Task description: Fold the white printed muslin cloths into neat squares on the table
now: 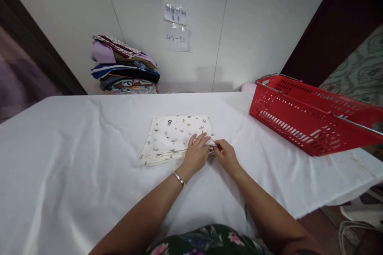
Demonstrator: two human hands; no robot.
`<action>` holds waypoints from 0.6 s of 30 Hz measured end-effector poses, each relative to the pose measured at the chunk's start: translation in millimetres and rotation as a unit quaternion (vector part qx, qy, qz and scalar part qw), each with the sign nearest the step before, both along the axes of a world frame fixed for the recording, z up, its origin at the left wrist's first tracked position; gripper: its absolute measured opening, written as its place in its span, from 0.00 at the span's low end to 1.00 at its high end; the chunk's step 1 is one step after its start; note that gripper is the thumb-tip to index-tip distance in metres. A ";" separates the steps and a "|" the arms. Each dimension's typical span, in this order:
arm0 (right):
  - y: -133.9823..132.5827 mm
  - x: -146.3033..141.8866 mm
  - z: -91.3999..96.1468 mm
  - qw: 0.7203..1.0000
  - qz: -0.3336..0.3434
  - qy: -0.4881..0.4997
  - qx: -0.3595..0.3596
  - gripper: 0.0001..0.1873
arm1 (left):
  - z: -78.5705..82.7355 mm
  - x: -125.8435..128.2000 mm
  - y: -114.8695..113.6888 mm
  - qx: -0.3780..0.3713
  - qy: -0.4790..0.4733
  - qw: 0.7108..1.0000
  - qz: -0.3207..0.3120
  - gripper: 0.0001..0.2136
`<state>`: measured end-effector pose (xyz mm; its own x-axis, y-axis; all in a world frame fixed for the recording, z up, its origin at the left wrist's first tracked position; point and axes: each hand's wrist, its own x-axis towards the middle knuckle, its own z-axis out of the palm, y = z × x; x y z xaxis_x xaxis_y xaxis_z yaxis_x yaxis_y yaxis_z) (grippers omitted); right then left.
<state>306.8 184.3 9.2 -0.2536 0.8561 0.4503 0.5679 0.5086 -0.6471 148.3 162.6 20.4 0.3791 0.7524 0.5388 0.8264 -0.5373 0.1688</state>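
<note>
A folded cream cloth (173, 135) with small printed figures lies flat in the middle of the table with a white sheet (74, 151) over it. My left hand (196, 153) rests on the cloth's near right corner, fingers pressed together on the fabric. My right hand (226, 155) pinches that same corner's edge from the right. The two hands almost touch. A metal bracelet (178, 178) sits on my left wrist.
A red plastic basket (311, 115) stands at the table's right side, partly over the edge. A stack of folded clothes (124, 65) sits at the back left against the white wall, below two paper notes (176, 28). Dark door frames flank the wall.
</note>
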 end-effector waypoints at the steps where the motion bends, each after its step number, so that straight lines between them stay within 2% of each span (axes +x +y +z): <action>1: -0.2 -0.3 0.4 1.000 0.003 0.001 0.001 0.08 | 1.3 -1.5 -1.0 0.003 -0.002 1.000 -0.003 0.09; 6: -1.8 -1.5 1.9 1.000 0.013 0.011 0.002 0.08 | 5.5 -0.3 0.8 0.009 0.003 1.000 -0.015 0.10; 12: -1.0 -0.6 -0.2 0.999 0.016 0.033 -0.005 0.08 | 3.0 3.3 5.2 0.008 0.010 1.000 -0.028 0.12; 18: -0.9 0.4 0.0 0.997 0.056 0.046 0.007 0.13 | 3.9 2.9 4.9 0.002 -0.007 0.999 -0.032 0.11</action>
<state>307.2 183.3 9.2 -0.3052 0.8176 0.4883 0.4460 0.5758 -0.6853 151.3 167.5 24.4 0.4187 0.7245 0.5475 0.7880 -0.5896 0.1774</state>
